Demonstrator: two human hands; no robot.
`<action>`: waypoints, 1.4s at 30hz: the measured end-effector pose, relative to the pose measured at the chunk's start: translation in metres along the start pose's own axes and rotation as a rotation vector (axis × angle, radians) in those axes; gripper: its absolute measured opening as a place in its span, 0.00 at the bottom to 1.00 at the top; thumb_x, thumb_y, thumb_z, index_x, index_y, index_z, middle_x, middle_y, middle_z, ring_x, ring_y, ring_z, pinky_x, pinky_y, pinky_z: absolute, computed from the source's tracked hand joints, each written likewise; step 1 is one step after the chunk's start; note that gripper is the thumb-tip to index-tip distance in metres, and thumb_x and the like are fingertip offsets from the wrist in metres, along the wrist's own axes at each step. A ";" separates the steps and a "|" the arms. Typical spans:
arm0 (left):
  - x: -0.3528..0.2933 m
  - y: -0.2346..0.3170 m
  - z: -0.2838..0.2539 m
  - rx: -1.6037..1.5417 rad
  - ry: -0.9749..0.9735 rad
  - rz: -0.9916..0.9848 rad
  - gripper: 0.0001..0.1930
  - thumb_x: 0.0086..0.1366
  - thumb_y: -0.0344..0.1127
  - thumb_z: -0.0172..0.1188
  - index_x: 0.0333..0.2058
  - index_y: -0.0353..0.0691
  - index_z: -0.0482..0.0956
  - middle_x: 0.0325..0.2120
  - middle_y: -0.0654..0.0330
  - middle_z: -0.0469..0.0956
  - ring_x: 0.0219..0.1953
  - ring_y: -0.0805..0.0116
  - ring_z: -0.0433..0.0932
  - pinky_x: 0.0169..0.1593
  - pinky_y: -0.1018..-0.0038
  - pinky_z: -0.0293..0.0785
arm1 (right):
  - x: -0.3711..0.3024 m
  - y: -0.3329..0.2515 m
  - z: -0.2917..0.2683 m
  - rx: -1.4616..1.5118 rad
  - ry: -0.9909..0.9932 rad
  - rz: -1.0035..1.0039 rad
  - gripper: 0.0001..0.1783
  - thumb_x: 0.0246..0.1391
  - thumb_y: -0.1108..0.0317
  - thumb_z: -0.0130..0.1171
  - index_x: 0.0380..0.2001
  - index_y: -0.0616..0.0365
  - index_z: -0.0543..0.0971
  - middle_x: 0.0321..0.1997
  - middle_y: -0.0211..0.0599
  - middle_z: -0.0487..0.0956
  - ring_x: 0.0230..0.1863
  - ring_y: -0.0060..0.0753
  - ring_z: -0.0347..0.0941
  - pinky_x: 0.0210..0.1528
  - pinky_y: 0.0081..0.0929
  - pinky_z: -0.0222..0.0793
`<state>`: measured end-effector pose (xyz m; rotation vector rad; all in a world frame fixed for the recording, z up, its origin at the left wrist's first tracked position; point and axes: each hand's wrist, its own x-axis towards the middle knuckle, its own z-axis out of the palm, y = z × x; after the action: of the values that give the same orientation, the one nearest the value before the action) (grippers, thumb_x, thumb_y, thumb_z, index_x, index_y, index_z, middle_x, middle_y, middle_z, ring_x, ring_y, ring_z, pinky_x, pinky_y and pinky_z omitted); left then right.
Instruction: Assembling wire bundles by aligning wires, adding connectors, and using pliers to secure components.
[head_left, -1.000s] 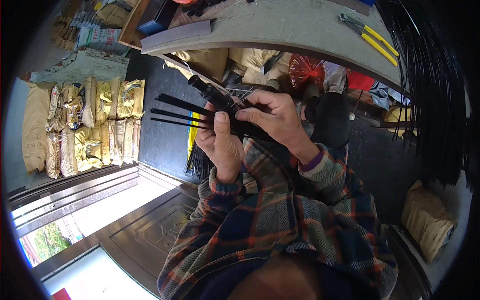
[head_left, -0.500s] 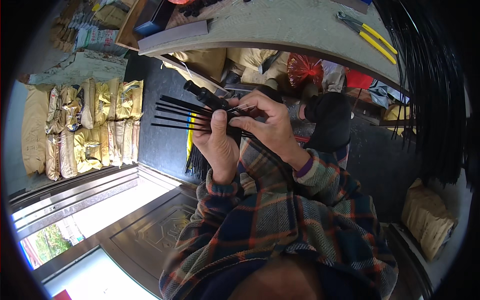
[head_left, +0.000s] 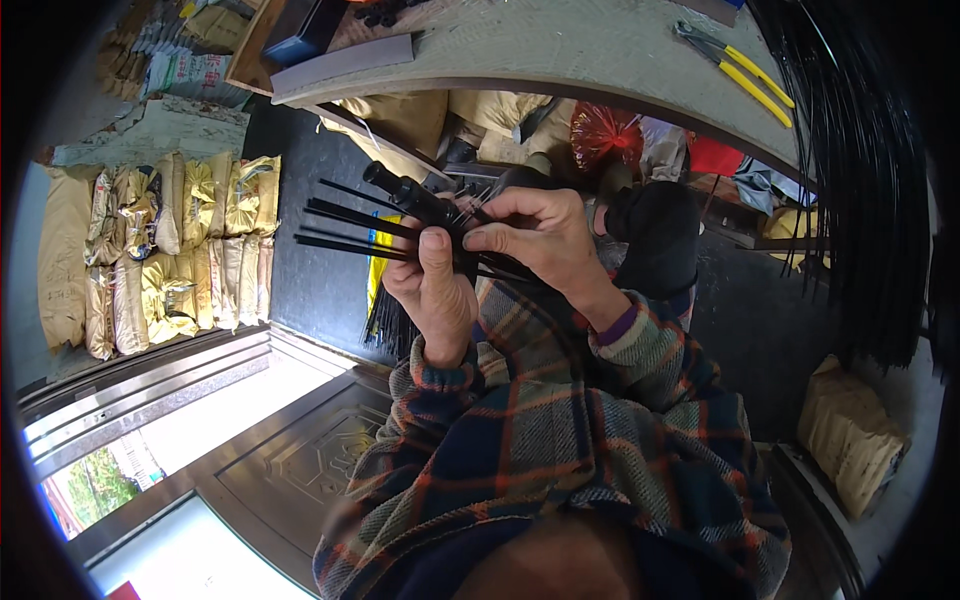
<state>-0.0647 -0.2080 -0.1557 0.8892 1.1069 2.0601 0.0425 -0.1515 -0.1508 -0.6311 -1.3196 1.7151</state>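
Observation:
My left hand (head_left: 435, 285) grips a fan of thin black strips (head_left: 345, 228) that stick out to the left, its thumb pressed upward on them. A black cylindrical handle (head_left: 405, 195) points up-left from the same grip. My right hand (head_left: 540, 235) comes over from the right, and its fingertips pinch the strips where they meet the handle. Both forearms wear plaid sleeves (head_left: 560, 420).
A grey workbench (head_left: 580, 45) curves across the top, with yellow-handled pliers (head_left: 745, 75) on it. A big bundle of long black strips (head_left: 860, 180) hangs at the right. Yellow sacks (head_left: 170, 250) lie stacked at the left. A red tuft (head_left: 605, 135) sits under the bench.
Both hands have stayed together on the strips with only small shifts of the fingers. The fan of strips has tilted slightly.

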 end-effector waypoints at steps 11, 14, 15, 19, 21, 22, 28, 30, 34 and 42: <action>-0.003 0.000 0.007 -0.071 -0.063 -0.079 0.19 0.66 0.46 0.46 0.37 0.31 0.69 0.33 0.58 0.68 0.36 0.71 0.68 0.43 0.76 0.64 | -0.009 0.016 0.012 -0.067 0.082 -0.292 0.09 0.40 0.75 0.65 0.26 0.65 0.76 0.28 0.33 0.74 0.31 0.18 0.70 0.32 0.15 0.65; -0.003 -0.006 0.002 -0.011 -0.087 -0.014 0.19 0.66 0.46 0.45 0.37 0.32 0.68 0.34 0.58 0.68 0.37 0.70 0.67 0.43 0.75 0.63 | -0.011 0.013 0.013 -0.107 0.099 -0.296 0.09 0.40 0.76 0.65 0.26 0.66 0.76 0.27 0.34 0.75 0.29 0.21 0.71 0.31 0.15 0.66; -0.004 -0.006 0.003 -0.008 -0.081 -0.003 0.19 0.66 0.46 0.45 0.37 0.32 0.68 0.33 0.57 0.68 0.37 0.70 0.66 0.43 0.74 0.63 | -0.011 0.013 0.013 -0.140 0.107 -0.301 0.08 0.40 0.76 0.64 0.26 0.66 0.77 0.27 0.34 0.75 0.28 0.21 0.71 0.31 0.16 0.66; -0.001 -0.007 0.005 0.015 -0.062 0.031 0.19 0.66 0.47 0.44 0.36 0.32 0.68 0.34 0.57 0.67 0.37 0.69 0.66 0.44 0.73 0.63 | -0.006 0.007 0.010 -0.173 0.087 -0.287 0.07 0.40 0.77 0.64 0.26 0.66 0.78 0.25 0.34 0.76 0.27 0.20 0.71 0.29 0.16 0.65; -0.002 -0.007 0.006 0.029 -0.063 0.062 0.20 0.66 0.47 0.45 0.37 0.31 0.68 0.34 0.57 0.68 0.36 0.71 0.67 0.42 0.75 0.63 | -0.005 0.004 0.007 -0.117 0.053 -0.219 0.06 0.40 0.77 0.64 0.25 0.66 0.78 0.25 0.34 0.76 0.27 0.19 0.71 0.29 0.15 0.65; -0.002 -0.007 0.006 0.043 -0.066 0.091 0.20 0.66 0.47 0.46 0.37 0.30 0.68 0.33 0.57 0.69 0.35 0.72 0.67 0.40 0.77 0.64 | -0.005 0.002 0.005 -0.060 0.022 -0.151 0.06 0.40 0.77 0.64 0.25 0.66 0.78 0.25 0.34 0.76 0.27 0.18 0.70 0.29 0.15 0.65; -0.003 -0.003 0.013 0.090 -0.044 0.033 0.22 0.66 0.51 0.41 0.36 0.32 0.64 0.30 0.56 0.64 0.35 0.68 0.64 0.42 0.73 0.62 | -0.008 0.003 0.008 -0.056 0.020 -0.092 0.06 0.41 0.77 0.63 0.25 0.66 0.76 0.26 0.32 0.75 0.28 0.17 0.69 0.31 0.15 0.65; -0.002 0.000 0.015 0.094 -0.107 0.046 0.23 0.66 0.53 0.42 0.35 0.33 0.63 0.29 0.57 0.63 0.34 0.68 0.63 0.42 0.73 0.62 | -0.018 -0.001 0.019 -0.048 0.115 -0.114 0.07 0.41 0.78 0.63 0.25 0.64 0.75 0.27 0.32 0.73 0.29 0.18 0.69 0.32 0.15 0.65; -0.002 0.008 0.013 0.168 -0.193 0.067 0.26 0.63 0.58 0.44 0.32 0.34 0.62 0.28 0.58 0.61 0.32 0.70 0.61 0.40 0.74 0.61 | -0.027 0.013 0.021 -0.186 0.141 -0.333 0.11 0.41 0.77 0.64 0.27 0.63 0.71 0.32 0.34 0.70 0.34 0.20 0.67 0.38 0.18 0.64; -0.004 0.002 0.023 0.116 -0.251 0.176 0.26 0.61 0.59 0.45 0.30 0.36 0.62 0.26 0.60 0.60 0.29 0.71 0.60 0.36 0.74 0.59 | -0.016 0.022 0.005 0.383 -0.066 -0.042 0.23 0.39 0.71 0.68 0.36 0.57 0.65 0.38 0.31 0.63 0.42 0.21 0.61 0.46 0.18 0.57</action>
<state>-0.0450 -0.2016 -0.1457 1.3053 1.0503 1.9693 0.0395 -0.1692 -0.1719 -0.3258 -0.9999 1.8999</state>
